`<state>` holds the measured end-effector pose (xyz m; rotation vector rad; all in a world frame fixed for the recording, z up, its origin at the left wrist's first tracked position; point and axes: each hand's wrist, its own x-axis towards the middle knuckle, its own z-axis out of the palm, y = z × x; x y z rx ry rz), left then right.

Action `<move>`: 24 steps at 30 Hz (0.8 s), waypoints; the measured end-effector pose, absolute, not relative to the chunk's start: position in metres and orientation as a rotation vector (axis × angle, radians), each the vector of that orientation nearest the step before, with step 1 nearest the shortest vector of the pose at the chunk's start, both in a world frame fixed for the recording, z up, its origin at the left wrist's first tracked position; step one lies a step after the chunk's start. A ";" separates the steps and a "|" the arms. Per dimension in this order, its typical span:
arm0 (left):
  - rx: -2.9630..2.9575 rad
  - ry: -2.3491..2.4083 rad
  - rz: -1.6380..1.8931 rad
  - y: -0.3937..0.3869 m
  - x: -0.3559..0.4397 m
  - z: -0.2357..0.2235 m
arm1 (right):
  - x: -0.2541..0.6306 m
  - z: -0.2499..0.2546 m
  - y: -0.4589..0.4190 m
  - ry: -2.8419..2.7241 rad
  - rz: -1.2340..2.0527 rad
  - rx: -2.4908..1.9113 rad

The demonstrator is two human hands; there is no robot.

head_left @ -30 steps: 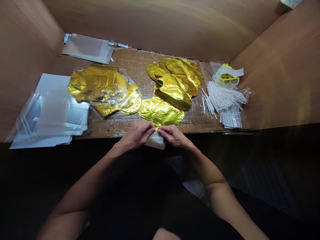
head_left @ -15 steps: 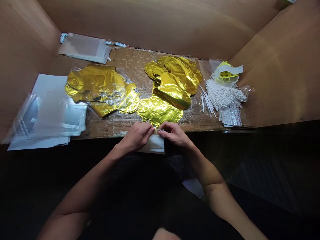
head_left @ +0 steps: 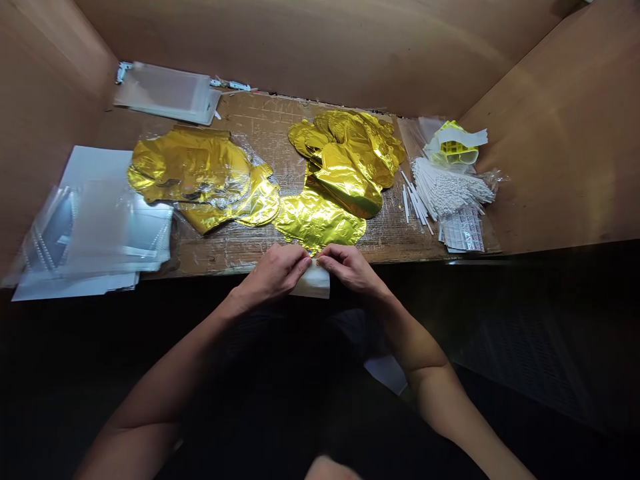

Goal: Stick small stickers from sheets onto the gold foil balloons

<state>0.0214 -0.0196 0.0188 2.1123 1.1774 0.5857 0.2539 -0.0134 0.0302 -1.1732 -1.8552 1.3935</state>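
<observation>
At the front edge of the bench both my hands are closed in a pinch, side by side. My left hand (head_left: 280, 270) and my right hand (head_left: 347, 268) grip the upper edge of a whitish plastic bag (head_left: 315, 285), whose lower part hangs below the fingers. Just beyond the fingertips lies a flat gold foil balloon (head_left: 325, 223), its near end meeting my hands; whether they also hold its tip I cannot tell. Behind it is a heap of gold foil balloons (head_left: 350, 157). The contents of the bag, if any, are hidden.
To the left, gold balloons in clear wrap (head_left: 195, 167) lie beside a spread of clear plastic bags (head_left: 95, 233). A stack of frosted sleeves (head_left: 160, 90) sits at the back left. White paper sticks (head_left: 450, 190) and sticker sheets (head_left: 463, 231) are at right. Cardboard walls (head_left: 310, 47) enclose the bench.
The whitish bag's hanging part has risen and shows less below my hands. My fingertips have shifted slightly at its upper edge. The balloons and sticks stay put.
</observation>
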 end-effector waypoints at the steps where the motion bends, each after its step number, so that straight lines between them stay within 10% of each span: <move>1: 2.114 1.179 0.576 -0.019 0.021 0.019 | 0.254 0.030 -0.013 -1.890 1.377 -1.135; 12: 1.967 1.130 0.605 -0.018 0.017 0.024 | 0.259 0.014 -0.011 -2.382 0.454 -0.775; 24: 2.313 1.066 0.633 -0.024 0.016 -0.003 | 0.260 0.034 0.024 -2.050 0.881 -0.974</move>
